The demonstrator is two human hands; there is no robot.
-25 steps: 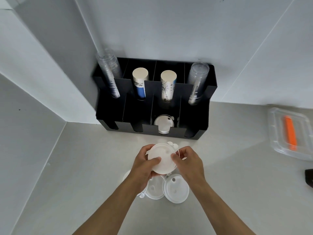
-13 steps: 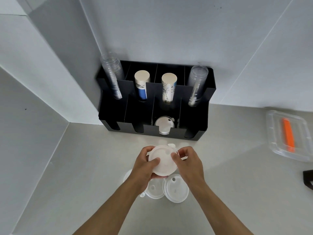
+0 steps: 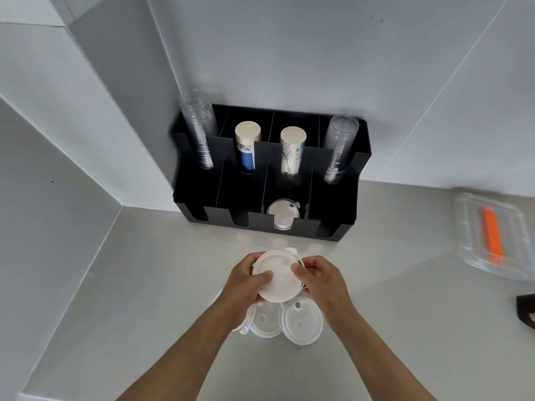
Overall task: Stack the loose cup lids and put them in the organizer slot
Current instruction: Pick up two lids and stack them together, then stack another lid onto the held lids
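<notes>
A stack of white cup lids [image 3: 279,277] is held above the counter between both hands, my left hand [image 3: 246,285] on its left edge and my right hand [image 3: 324,282] on its right edge. Below my hands two loose white lids lie on the counter, one [image 3: 302,321] to the right and one [image 3: 265,322] partly under my left wrist. The black organizer [image 3: 333,227] stands against the wall ahead. Its third front slot holds a stack of white lids [image 3: 282,214].
The organizer's back slots hold two clear cup stacks [image 3: 197,131] and two paper cup stacks [image 3: 246,146]. A clear plastic container [image 3: 492,235] with an orange item lies at the right. A dark object [image 3: 527,311] sits at the right edge. Walls close in at the left.
Both hands keep hold of the lid stack in nearly the same place. The view has shifted slightly, so the organizer appears a little lower.
</notes>
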